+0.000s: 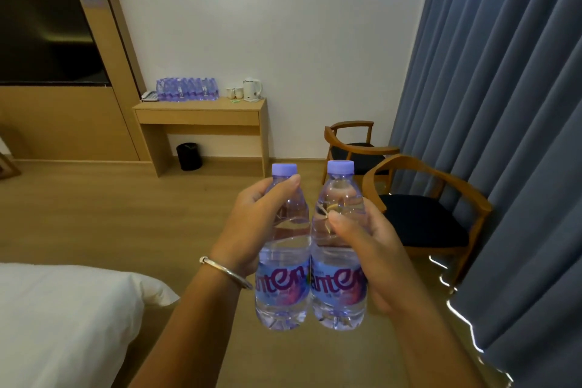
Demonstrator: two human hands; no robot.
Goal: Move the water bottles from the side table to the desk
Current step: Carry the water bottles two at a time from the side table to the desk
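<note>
Carrying two upright bottles at lower centre: left hand [252,224] grips the left bottle [283,261], right hand [362,246] grips the right bottle [338,261], touching. The desk [201,113] lies well ahead, upper centre, rather nearer the left hand.

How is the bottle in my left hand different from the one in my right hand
The left bottle has its cap slightly lower in the picture than the right bottle. The left hand wraps its bottle from the left, thumb high near the neck; the right hand wraps its bottle from the right, thumb lower on the shoulder. Both are upright, side by side, with purple caps and matching labels.
</note>
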